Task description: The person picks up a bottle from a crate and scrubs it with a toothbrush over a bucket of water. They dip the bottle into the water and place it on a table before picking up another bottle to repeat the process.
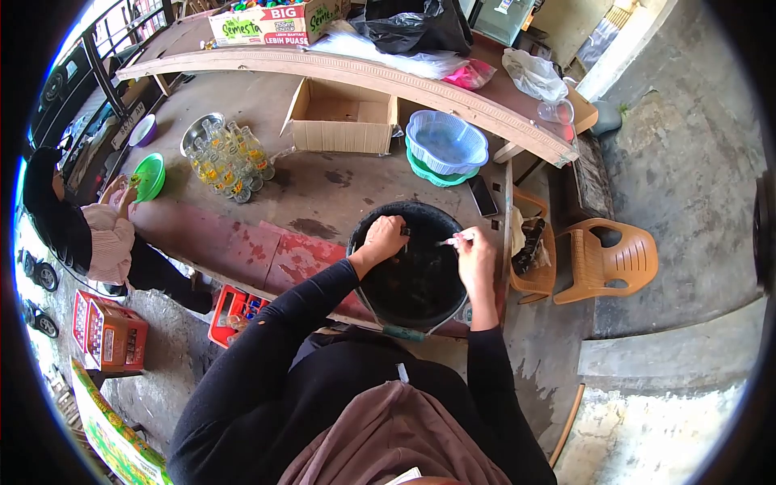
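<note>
A large black bucket point(411, 301) with dark contents stands in front of me at the table edge. Over its left rim is my left hand point(383, 239), fingers curled closed around something small and dark that I cannot make out. My right hand point(477, 255), at the right rim, pinches a slim white-and-pink stick-like thing point(454, 240) that points left over the bucket. Close behind the bucket stand a blue plastic basket point(447, 141) stacked on a green one point(440, 177), and a phone point(483, 196) lies beside them.
Many glasses point(230, 166) stand left of an open cardboard box point(343, 129). At far left a person point(105, 234) works at a green bowl point(149, 178). A wooden shelf beam point(364, 71) crosses behind. Orange chairs point(610, 260) stand right, a red crate point(230, 315) left.
</note>
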`<action>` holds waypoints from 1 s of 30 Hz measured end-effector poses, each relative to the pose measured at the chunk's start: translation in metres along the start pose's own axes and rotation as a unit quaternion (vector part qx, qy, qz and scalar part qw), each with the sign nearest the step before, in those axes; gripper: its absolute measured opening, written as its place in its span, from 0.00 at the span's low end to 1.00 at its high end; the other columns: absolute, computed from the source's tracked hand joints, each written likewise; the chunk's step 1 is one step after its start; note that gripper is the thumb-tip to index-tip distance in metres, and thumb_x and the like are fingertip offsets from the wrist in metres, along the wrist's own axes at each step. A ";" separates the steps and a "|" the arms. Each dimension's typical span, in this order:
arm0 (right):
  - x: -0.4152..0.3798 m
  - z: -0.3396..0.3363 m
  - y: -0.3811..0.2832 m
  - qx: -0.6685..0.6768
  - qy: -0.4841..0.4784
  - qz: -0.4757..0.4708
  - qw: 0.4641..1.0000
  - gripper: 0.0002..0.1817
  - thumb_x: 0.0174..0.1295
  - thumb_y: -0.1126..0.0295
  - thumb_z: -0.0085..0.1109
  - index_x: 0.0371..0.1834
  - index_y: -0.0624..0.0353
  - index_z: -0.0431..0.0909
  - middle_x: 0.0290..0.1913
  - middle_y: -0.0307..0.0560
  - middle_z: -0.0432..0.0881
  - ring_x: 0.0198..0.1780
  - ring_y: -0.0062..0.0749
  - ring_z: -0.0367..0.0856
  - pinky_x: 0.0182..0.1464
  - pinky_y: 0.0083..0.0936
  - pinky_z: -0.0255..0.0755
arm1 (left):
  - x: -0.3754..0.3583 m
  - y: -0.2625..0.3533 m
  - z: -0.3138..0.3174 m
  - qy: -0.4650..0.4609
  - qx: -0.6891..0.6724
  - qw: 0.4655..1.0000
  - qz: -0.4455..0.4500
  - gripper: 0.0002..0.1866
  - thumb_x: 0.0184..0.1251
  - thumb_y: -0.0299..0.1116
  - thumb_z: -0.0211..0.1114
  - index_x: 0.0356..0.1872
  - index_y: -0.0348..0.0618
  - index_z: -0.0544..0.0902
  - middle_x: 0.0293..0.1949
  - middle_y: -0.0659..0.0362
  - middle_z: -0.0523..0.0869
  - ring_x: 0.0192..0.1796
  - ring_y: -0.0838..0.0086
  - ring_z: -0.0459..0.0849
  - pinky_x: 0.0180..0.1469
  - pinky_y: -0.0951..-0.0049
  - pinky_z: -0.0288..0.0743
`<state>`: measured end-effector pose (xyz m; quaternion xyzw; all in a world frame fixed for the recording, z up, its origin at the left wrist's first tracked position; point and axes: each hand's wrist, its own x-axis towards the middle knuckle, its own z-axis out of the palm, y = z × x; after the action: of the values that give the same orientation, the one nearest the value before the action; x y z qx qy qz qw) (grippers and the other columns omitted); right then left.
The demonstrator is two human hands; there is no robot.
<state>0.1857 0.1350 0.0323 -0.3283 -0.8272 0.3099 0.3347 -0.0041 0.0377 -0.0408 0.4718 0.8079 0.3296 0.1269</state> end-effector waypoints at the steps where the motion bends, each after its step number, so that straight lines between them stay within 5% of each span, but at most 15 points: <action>1: -0.002 0.009 0.014 -0.012 -0.040 0.009 0.999 0.08 0.68 0.69 0.62 0.37 0.63 0.77 0.30 0.52 0.86 0.34 0.41 0.87 0.38 0.36 0.77 | 0.000 0.000 -0.001 0.002 -0.001 1.000 0.000 0.17 0.50 0.35 0.75 0.41 0.39 0.87 0.36 0.47 0.89 0.43 0.53 0.87 0.50 0.58 0.80; 4: 0.001 0.017 0.020 0.048 -0.085 0.057 0.994 0.10 0.71 0.67 0.58 0.38 0.63 0.75 0.28 0.51 0.86 0.30 0.37 0.86 0.37 0.33 0.78 | -0.002 0.000 -0.003 0.004 -0.023 1.000 0.013 0.17 0.49 0.34 0.76 0.41 0.39 0.87 0.35 0.47 0.89 0.42 0.54 0.88 0.48 0.59 0.81; 7: 0.012 -0.004 0.000 0.105 0.049 0.003 0.993 0.09 0.73 0.69 0.55 0.41 0.64 0.72 0.29 0.49 0.84 0.29 0.32 0.85 0.36 0.28 0.77 | -0.009 0.000 -0.004 0.010 -0.062 0.998 0.032 0.19 0.49 0.34 0.77 0.43 0.38 0.87 0.35 0.49 0.90 0.40 0.58 0.89 0.46 0.63 0.82; 10: 0.019 -0.030 -0.033 0.131 0.021 -0.058 0.989 0.08 0.74 0.70 0.54 0.42 0.65 0.71 0.32 0.50 0.82 0.31 0.30 0.85 0.36 0.28 0.77 | -0.018 0.015 -0.016 -0.006 -0.105 0.993 0.059 0.19 0.48 0.34 0.77 0.42 0.37 0.87 0.35 0.50 0.90 0.40 0.59 0.90 0.46 0.65 0.82; 16: 0.016 -0.037 -0.061 0.070 -0.091 -0.109 0.987 0.09 0.75 0.67 0.52 0.42 0.63 0.72 0.31 0.46 0.81 0.31 0.29 0.83 0.36 0.26 0.77 | -0.034 0.033 -0.031 -0.015 -0.122 0.986 0.109 0.18 0.46 0.33 0.79 0.40 0.38 0.88 0.34 0.52 0.90 0.38 0.61 0.89 0.45 0.67 0.82; 20: 0.023 -0.029 -0.058 0.074 -0.132 -0.084 0.985 0.08 0.73 0.68 0.54 0.40 0.63 0.72 0.29 0.51 0.81 0.30 0.38 0.84 0.34 0.33 0.74 | -0.046 0.030 -0.028 -0.008 -0.110 0.983 0.145 0.18 0.45 0.34 0.79 0.39 0.40 0.88 0.35 0.53 0.89 0.40 0.63 0.86 0.46 0.68 0.80; 22: 0.022 -0.019 -0.054 0.022 -0.269 -0.059 0.961 0.07 0.72 0.69 0.55 0.40 0.63 0.75 0.29 0.49 0.82 0.29 0.29 0.84 0.33 0.27 0.75 | -0.053 0.031 -0.027 -0.001 -0.117 0.980 0.164 0.18 0.45 0.35 0.80 0.39 0.40 0.88 0.35 0.54 0.89 0.40 0.63 0.85 0.45 0.68 0.80; 24: 0.012 -0.002 -0.040 0.039 -0.232 -0.131 0.963 0.06 0.70 0.71 0.57 0.39 0.64 0.76 0.29 0.49 0.84 0.30 0.28 0.84 0.32 0.26 0.74 | -0.058 0.035 -0.030 0.021 -0.137 0.974 0.178 0.19 0.45 0.35 0.80 0.39 0.40 0.88 0.34 0.55 0.87 0.38 0.63 0.83 0.44 0.66 0.79; 27: 0.000 -0.021 -0.081 0.104 -0.087 0.004 0.991 0.08 0.71 0.70 0.57 0.36 0.63 0.74 0.28 0.44 0.82 0.29 0.25 0.81 0.33 0.27 0.74 | -0.060 0.037 -0.038 0.050 -0.153 0.971 0.178 0.19 0.45 0.35 0.80 0.38 0.39 0.87 0.33 0.55 0.86 0.37 0.63 0.82 0.42 0.65 0.78; 28: -0.005 -0.018 -0.084 0.110 -0.053 -0.006 0.992 0.12 0.71 0.65 0.57 0.34 0.63 0.74 0.28 0.51 0.81 0.27 0.37 0.82 0.31 0.32 0.71 | -0.061 0.037 -0.040 0.054 -0.156 0.972 0.167 0.18 0.45 0.36 0.80 0.37 0.38 0.87 0.33 0.55 0.86 0.37 0.63 0.82 0.42 0.65 0.78; 30: -0.019 0.005 -0.085 0.033 -0.063 -0.111 0.991 0.13 0.71 0.64 0.57 0.34 0.63 0.73 0.31 0.52 0.80 0.29 0.44 0.81 0.32 0.36 0.72 | -0.063 0.034 -0.038 0.069 -0.134 0.968 0.200 0.18 0.46 0.37 0.80 0.35 0.37 0.86 0.34 0.55 0.86 0.38 0.62 0.81 0.42 0.64 0.77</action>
<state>0.1640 0.0693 0.0855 -0.2028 -0.8676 0.3177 0.3245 0.0325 -0.0198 0.0034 0.5791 0.6521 0.4851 0.0645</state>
